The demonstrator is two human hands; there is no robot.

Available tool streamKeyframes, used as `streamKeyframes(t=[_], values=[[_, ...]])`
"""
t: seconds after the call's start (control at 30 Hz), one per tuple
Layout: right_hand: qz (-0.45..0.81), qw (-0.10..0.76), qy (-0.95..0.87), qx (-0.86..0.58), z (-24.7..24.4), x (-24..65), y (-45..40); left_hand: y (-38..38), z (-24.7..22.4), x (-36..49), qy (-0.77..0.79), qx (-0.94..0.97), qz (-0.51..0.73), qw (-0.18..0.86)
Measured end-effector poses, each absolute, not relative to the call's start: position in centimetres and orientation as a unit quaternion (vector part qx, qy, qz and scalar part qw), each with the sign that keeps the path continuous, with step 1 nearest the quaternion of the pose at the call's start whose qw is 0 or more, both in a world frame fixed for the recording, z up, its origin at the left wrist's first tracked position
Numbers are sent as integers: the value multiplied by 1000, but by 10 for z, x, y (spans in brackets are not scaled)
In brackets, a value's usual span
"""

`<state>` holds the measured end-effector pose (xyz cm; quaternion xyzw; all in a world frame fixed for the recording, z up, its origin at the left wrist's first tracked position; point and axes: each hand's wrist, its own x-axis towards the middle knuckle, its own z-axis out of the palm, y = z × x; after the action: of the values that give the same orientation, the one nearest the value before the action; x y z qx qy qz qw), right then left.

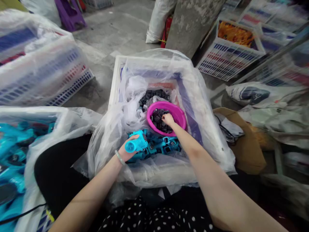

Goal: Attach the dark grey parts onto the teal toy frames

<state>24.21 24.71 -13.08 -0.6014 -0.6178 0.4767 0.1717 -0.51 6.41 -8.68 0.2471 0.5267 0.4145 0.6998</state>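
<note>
My left hand [126, 150], with a pale bangle at the wrist, is wrapped round a bright blue plastic part [138, 143] that has a round cup-like end. Inside the magenta basin [182, 120], my right hand [168, 119] has its fingers pinched at the small dark pieces [158, 118]; what they hold, if anything, is too small to name. The basin rests in a plastic-lined white crate [211, 141]. More blue parts [166, 145] lie in front of the basin, and black pieces [154, 96] lie behind it.
On the left, another lined crate [41, 112] holds many blue parts. A white basket [231, 58] with orange pieces stands at the back right, near a concrete pillar [190, 25]. Right of the central crate are a cardboard piece [251, 154] and sacks [256, 93].
</note>
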Motion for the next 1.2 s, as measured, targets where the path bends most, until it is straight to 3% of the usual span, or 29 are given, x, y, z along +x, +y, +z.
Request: streamKeyframes(t=[0.13,0.3,0.4,0.63,0.8,0.9,1.2], values=[[543,188,-588,-569,-115,251,232,60,-87,-2,554,279,406,671],[664,174,-559,-465,-78,248,157,51,-90,6,569,541,353,508],[682,161,-563,-438,-63,237,112,44,-87,8,512,586,359,515],[457,241,-728,-450,-24,214,30,23,-58,6,461,601,366,541],[359,232,-781,-455,3,213,-2,3,-40,6,451,681,372,442],[331,249,-796,-441,12,219,-7,-10,-30,5,461,710,359,393],[373,320,-789,-368,11,220,-9,-26,-6,-11,449,731,355,371]])
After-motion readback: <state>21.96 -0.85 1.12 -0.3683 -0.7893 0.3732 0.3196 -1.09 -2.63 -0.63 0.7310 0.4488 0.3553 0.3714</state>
